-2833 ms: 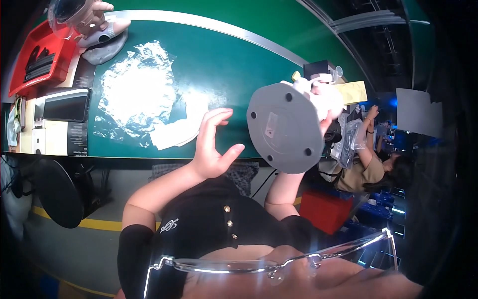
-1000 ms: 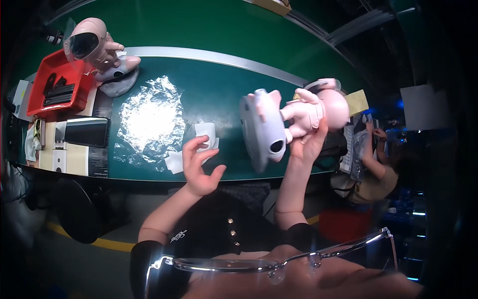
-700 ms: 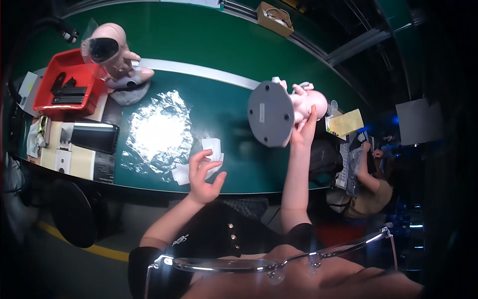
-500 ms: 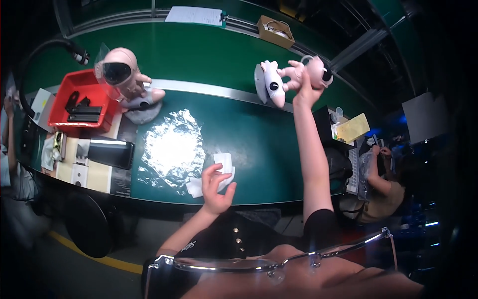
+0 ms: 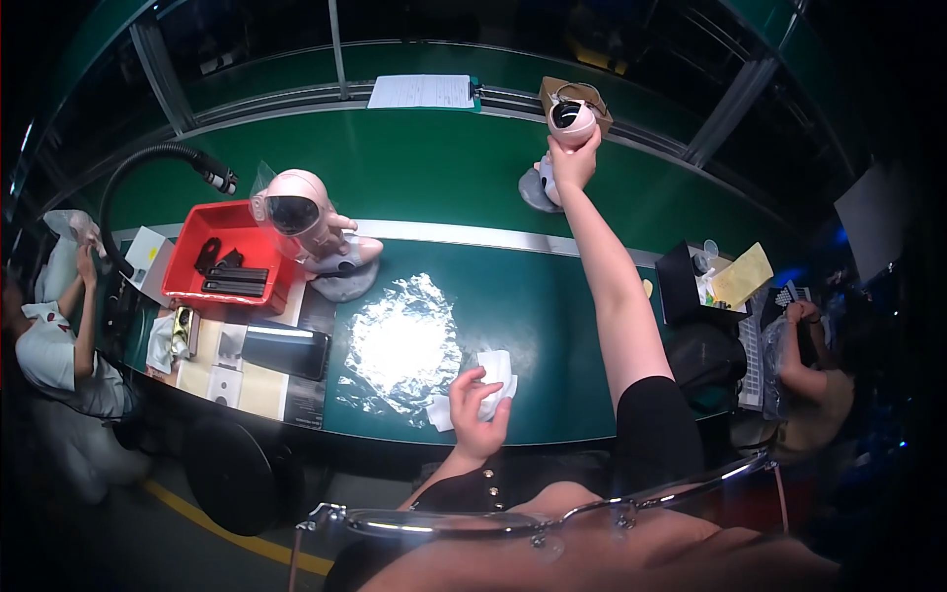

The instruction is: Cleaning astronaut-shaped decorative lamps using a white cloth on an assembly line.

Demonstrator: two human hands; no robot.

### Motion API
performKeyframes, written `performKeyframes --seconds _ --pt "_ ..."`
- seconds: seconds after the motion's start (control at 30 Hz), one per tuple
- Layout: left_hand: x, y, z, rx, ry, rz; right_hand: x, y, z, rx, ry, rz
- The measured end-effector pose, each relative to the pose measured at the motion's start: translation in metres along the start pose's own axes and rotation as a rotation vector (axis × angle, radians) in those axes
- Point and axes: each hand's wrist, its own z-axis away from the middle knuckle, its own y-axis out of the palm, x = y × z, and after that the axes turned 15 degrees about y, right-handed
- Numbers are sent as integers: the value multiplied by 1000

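At the far right, my stretched-out right hand (image 5: 575, 164) is closed round a pink and white astronaut figurine (image 5: 572, 119) with a dark visor, just below its head. The figurine's grey base (image 5: 536, 187) is at the far green surface; my hand and arm hide most of the body. Near the front edge, my left hand (image 5: 477, 422) is open, palm up, fingers loosely bent and thumb apart. Beside its fingertips lies folded white cloth or paper (image 5: 498, 367). A similar astronaut figurine (image 5: 308, 219) stands on a grey base at left, with clear film at its head.
Crumpled shiny film (image 5: 402, 345) lies mid-bench. On the left are a red bin (image 5: 193, 280) with black parts, a dark tablet-like device (image 5: 286, 351) and a bendy black hose (image 5: 148, 153). A clipboard (image 5: 422, 92), cardboard box (image 5: 597, 99) and black box (image 5: 681, 286) stand around; people work at both sides.
My right hand has carried the figurine farther back, toward the cardboard box, and turned it. My left hand keeps its place by the white cloth or paper. The whole view has shifted.
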Motion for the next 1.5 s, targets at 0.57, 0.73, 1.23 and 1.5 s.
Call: performKeyframes --seconds 0.57,0.73,1.23,1.5 --pt "-2 5 11 123 104 48 -35 -148 156 969 43 -99" --pt "-2 -3 8 318 330 61 -11 -195 202 1260 -588 35" --pt "30 55 -71 561 -47 321 -46 -197 192 962 161 -510" --pt "89 80 -68 444 -159 345 -66 -188 188 790 486 -608"
